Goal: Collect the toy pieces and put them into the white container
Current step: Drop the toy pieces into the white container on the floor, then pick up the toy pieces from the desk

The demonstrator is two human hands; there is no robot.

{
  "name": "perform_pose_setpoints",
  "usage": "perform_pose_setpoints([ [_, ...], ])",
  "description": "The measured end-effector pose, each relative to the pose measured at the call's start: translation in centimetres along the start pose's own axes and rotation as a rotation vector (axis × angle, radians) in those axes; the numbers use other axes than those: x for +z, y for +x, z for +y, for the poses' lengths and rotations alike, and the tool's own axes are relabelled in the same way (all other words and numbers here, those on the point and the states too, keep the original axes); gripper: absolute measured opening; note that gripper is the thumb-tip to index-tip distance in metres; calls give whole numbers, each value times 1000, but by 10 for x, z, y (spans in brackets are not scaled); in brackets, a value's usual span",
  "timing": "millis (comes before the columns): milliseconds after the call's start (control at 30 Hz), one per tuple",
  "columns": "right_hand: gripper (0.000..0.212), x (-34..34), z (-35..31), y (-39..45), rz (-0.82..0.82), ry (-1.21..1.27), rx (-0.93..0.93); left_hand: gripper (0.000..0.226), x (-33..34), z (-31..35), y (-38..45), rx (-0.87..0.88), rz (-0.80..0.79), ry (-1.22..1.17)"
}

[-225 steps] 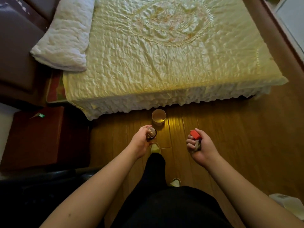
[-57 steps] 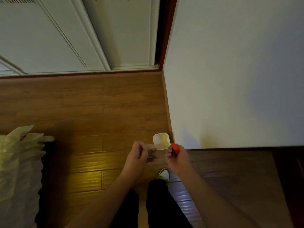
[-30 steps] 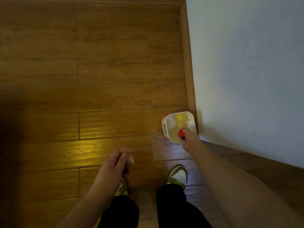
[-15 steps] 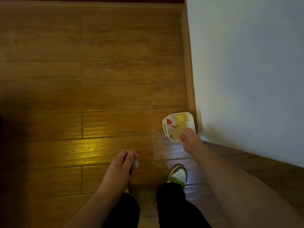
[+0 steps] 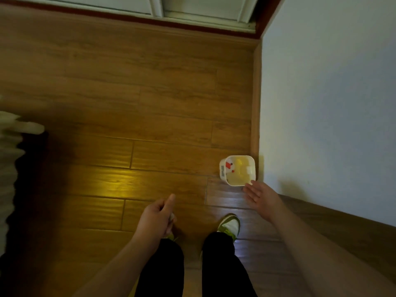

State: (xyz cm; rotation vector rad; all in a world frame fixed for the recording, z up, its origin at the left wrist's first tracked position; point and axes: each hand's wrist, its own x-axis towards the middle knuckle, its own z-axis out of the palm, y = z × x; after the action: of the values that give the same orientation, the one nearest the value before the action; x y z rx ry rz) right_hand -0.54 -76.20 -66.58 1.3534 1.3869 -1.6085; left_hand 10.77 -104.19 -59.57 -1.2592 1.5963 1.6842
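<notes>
We are viewing the white container (image 5: 237, 182) sitting on the floor (image 5: 128, 103) against the wall (image 5: 332, 93), at 2 o'clock from our feet, with a red piece (image 5: 228, 165) lying inside. Our right hand (image 5: 262, 198) is hovering just below its rim, fingers straight and empty. Our left hand (image 5: 157, 217) is curling around a small pale piece (image 5: 171, 217).

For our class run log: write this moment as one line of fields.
left hand: holds small piece | right hand: open, empty, beside container | container: on floor by wall, red piece inside
</notes>
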Motion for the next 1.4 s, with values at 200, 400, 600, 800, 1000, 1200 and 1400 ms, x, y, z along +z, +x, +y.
perform_pose_setpoints([
  [200, 25, 36, 11, -53, -169, -140, 35, 35, -60, 5, -41, 23, 61, -230],
  [400, 20, 118, 26, -143, -325, -399, 6, 24, -145, 2, -97, 20, 250, -497],
  [600, 27, 198, 46, -216, -553, -820, -85, 27, -204, -30, -165, 100, 336, -502],
  [800, 28, 253, 91, -323, -801, -1313, -263, 29, -227, -92, -251, 73, 515, -489],
  [1000, 44, 268, 144, -432, -1143, -2101, -942, 37, -235, -153, -355, 32, 751, -495],
  [1200, 46, 262, 225, -519, -1371, -2277, -1227, 28, -242, -222, -436, -6, 889, -537],
  [1400, 48, 261, 309, -558, -1509, -2431, -1446, 20, -273, -299, -472, -131, 1024, -536],
])
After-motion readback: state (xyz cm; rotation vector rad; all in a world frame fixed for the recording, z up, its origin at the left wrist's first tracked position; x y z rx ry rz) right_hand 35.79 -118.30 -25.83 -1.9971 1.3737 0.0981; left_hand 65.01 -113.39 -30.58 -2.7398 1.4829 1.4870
